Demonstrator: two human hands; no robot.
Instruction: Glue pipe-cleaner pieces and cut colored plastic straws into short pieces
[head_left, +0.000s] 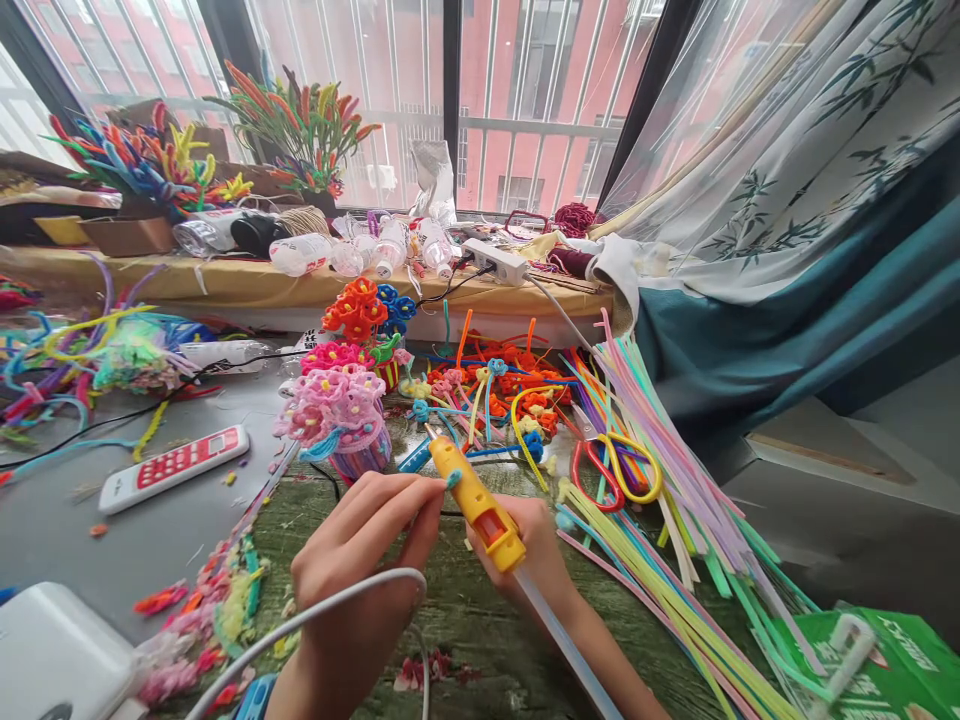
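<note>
My right hand [525,540] is wrapped round a yellow hot glue gun [472,495], its metal nozzle pointing up and away to the left. A long translucent glue stick [559,630] runs out of the gun's rear end. My left hand [367,560] is closed in a pinch on a small teal fuzzy piece [453,479], which looks like a bit of pipe cleaner, beside the gun's barrel. Just beyond my left hand stands a striped pot [364,455] of pink pipe-cleaner flowers [337,400]. Orange and blue flowers [356,312] rise behind it.
Loose pipe cleaners [652,430] lie in bundles at the right, with red-and-yellow-handled scissors [600,475] on them. Orange flower pieces [525,370] are heaped ahead. A white remote [176,468] lies left. A white cable [315,605] loops across my left wrist. A power strip [495,260] sits on the sill.
</note>
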